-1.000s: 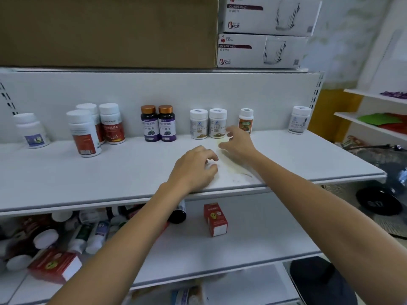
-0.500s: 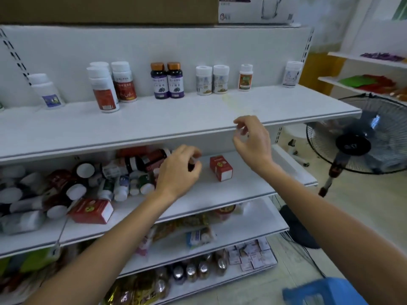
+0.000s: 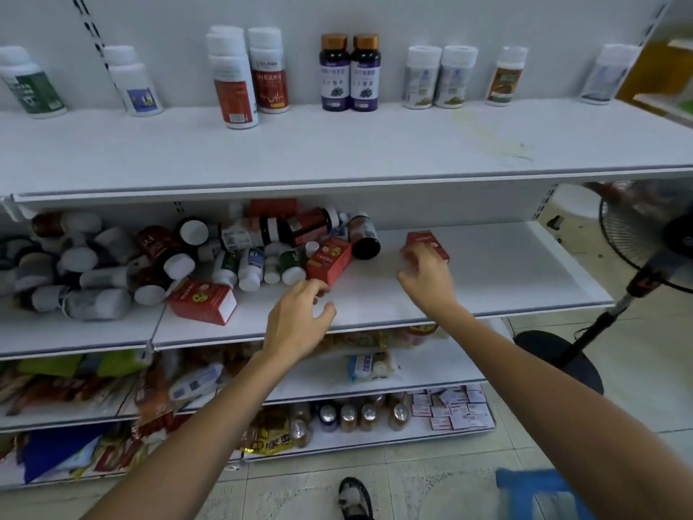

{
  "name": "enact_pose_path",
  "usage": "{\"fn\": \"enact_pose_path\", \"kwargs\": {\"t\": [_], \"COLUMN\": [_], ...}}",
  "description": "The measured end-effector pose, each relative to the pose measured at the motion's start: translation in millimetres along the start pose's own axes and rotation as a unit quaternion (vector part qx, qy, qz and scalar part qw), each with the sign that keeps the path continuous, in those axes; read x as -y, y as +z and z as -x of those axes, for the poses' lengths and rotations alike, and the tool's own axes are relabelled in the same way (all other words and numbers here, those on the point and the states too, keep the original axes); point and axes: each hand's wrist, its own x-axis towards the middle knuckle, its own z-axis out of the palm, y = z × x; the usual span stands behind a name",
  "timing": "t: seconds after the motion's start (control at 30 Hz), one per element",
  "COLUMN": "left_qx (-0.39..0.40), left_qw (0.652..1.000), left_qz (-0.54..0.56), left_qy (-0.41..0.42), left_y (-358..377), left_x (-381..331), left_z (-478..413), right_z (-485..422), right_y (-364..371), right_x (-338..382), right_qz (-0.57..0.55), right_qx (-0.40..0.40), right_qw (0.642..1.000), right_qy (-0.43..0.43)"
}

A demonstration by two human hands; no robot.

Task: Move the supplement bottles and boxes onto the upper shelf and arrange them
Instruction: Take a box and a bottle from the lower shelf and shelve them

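White shelving: my left hand (image 3: 300, 324) and right hand (image 3: 427, 283) are at the middle shelf (image 3: 506, 272), each by a red box.

Right hand has its fingers curled onto the near end of the lone box (image 3: 431, 240), thumb off it; I cannot tell whether it grips. Left hand is loosely spread and holds nothing, fingertips at the near edge of a second box (image 3: 330, 262), which leans on the bottle pile (image 3: 112, 264) further left. A third box (image 3: 202, 300) lies left of that hand. Above both hands, the upper shelf (image 3: 337, 152) carries upright bottles (image 3: 335, 75) along its back.
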Motion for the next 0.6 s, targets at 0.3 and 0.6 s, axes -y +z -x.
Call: {"fn": "enact_pose_path", "kwargs": {"t": [0.3,0.6], "left_qx": [-0.002,0.001], "left_qw": [0.999,0.990], "left_qz": [-0.038,-0.130], "left_qy": [-0.036,-0.046], "left_y": [34,86], "left_x": [29,36], "left_z": [-65,-134], "right_z": [-56,-137], "right_y": [56,92], "right_x": [-23,-26], "right_qz": [-0.008,-0.030], "right_qx": [0.078,0.122], "right_qw": [0.996,0.986], "right_qy": [0.049,0.108]}}
